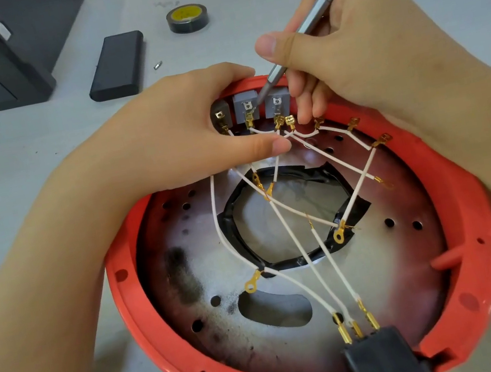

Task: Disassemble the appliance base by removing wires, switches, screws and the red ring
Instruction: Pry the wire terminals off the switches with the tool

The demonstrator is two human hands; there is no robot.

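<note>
My left hand point(193, 122) steadies the red ring point(468, 212) at twelve o'clock, fingers curled over its rim, while my right hand point(354, 45) pinches the screwdriver point(294, 42), best kept square on the switch point(246, 107) terminal.

Right hand point(354, 48) holds screwdriver point(297, 42), tip at grey switch point(245, 108); left hand point(194, 126) grips red ring point(472, 231) rim.

I get an even, bright, diffuse light with only soft shadows under the forearms on the grey worktop point(238, 6). A glare patch whitens the metal plate point(219, 266). Focus is sharp at centre; the wide lens bows and softens the edges.
</note>
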